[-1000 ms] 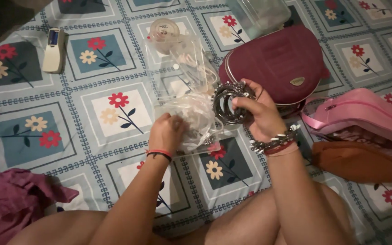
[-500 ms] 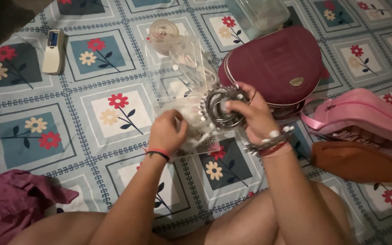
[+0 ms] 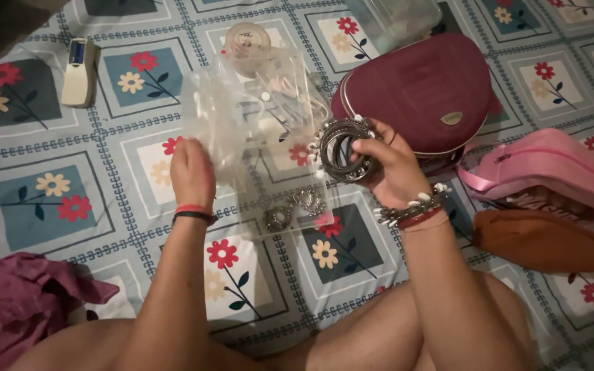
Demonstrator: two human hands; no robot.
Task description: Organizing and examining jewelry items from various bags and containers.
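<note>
the right hand [image 3: 386, 165] is gripping a stack of dark bangles [image 3: 342, 148], fingers curled through the rings, which are standing on edge and facing left. the left hand [image 3: 192, 172] is pinching a clear plastic bag [image 3: 225, 117], lifting it just left of the bangles, above the flowered bedsheet [image 3: 56, 199].

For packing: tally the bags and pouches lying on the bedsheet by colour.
Maroon: 1, the bag
Pink: 1, the pouch
Brown: 1, the pouch
Clear plastic: 1, the bag lifted by the left hand
Total: 4
</note>
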